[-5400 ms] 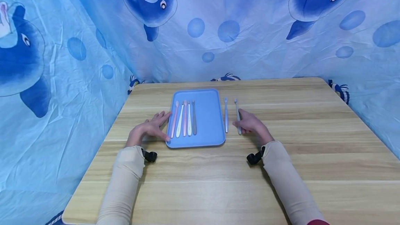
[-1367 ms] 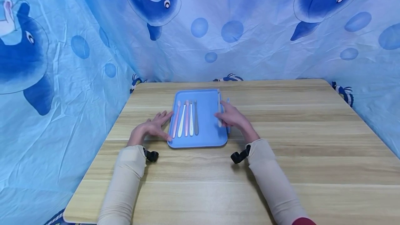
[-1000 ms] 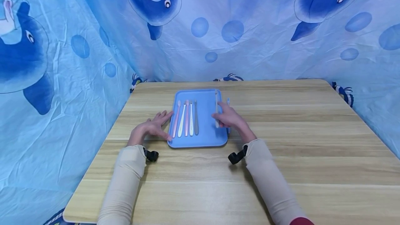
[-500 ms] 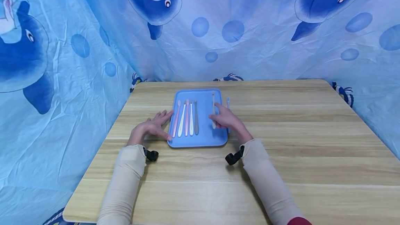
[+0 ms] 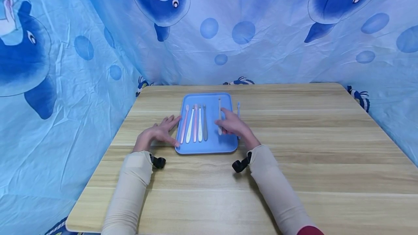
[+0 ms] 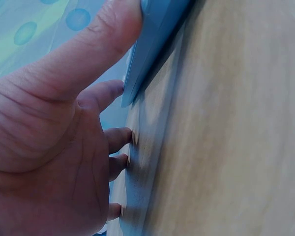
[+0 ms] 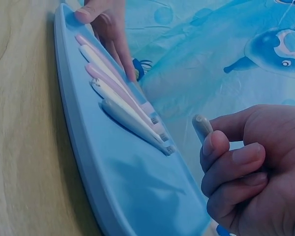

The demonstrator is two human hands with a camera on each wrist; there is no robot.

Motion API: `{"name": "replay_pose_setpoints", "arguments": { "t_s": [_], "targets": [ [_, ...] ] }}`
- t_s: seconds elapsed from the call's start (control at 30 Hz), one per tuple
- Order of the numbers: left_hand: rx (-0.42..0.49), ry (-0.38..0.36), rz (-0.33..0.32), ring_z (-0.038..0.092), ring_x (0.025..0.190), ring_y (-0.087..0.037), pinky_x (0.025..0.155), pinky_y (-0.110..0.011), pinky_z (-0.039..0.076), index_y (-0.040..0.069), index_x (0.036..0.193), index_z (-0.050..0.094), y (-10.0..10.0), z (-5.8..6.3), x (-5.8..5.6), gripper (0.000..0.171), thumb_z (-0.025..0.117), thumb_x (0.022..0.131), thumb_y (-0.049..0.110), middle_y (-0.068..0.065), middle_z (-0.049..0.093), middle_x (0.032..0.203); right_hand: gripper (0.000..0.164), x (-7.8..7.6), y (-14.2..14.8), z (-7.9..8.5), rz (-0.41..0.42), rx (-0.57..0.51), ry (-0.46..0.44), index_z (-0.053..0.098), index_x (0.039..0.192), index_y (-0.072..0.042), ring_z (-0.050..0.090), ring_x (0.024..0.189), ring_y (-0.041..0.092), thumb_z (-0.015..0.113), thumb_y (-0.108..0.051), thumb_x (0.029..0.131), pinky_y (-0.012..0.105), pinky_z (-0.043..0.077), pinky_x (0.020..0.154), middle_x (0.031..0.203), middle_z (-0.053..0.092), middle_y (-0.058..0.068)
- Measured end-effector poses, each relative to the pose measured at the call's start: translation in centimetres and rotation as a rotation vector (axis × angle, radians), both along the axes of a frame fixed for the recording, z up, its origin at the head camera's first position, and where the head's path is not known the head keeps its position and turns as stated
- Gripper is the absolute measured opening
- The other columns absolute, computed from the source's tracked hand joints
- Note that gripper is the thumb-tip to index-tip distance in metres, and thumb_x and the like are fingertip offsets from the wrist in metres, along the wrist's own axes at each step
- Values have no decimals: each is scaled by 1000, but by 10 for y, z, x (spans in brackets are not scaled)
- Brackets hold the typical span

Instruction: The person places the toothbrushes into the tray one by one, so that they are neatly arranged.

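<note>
My right hand [image 5: 233, 123] pinches a grey toothbrush [image 5: 219, 105] between thumb and fingers, over the right half of a blue tray [image 5: 212, 148]. In the right wrist view the butt of this toothbrush [image 7: 201, 127] sticks out past the fingers, and a shadow falls on the tray below. Several toothbrushes lie side by side in the tray's left half: pink [image 5: 184, 128], white [image 5: 189, 130] and, rightmost, another grey toothbrush [image 5: 205, 126]. My left hand [image 5: 159, 132] is spread at the tray's left side, thumb and forefinger touching its rim [image 6: 152, 44].
A blue toothbrush [image 5: 238, 107] lies on the wooden table [image 5: 209, 198] just right of the tray, partly hidden by my right hand. Blue dolphin-print cloth [image 5: 261, 57] hangs behind and to the left of the table.
My right hand has picked up the grey toothbrush from the table right of the tray and carried it left, over the tray. My left hand has stayed at the rim.
</note>
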State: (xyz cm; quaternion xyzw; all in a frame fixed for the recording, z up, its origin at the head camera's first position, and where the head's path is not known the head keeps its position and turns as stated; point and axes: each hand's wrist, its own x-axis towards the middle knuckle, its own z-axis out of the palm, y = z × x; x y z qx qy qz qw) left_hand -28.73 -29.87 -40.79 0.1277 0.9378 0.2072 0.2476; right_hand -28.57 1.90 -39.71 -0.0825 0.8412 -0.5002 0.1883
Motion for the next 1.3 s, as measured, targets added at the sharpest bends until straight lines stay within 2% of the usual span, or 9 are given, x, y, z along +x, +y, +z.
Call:
{"name": "replay_pose_setpoints", "arguments": {
  "t_s": [0.57, 1.3],
  "targets": [
    [-1, 1, 1, -14, 155, -46, 120, -72, -8, 24, 163, 0, 0, 1, 1, 132, 84, 68, 61, -19, -10, 169, 76, 0, -14, -3, 20, 48, -12, 14, 162, -15, 47, 44, 11, 58, -24, 101, 22, 36, 42, 58, 57, 1],
    [-7, -6, 3, -14, 155, -45, 121, -72, -8, 24, 163, 0, 1, 3, 3, 130, 84, 69, 59, -19, -11, 169, 77, -5, -27, -18, 50, 54, -23, 14, 162, -13, 45, 42, 10, 59, -23, 101, 21, 35, 40, 55, 56, 0]
  ]
}}
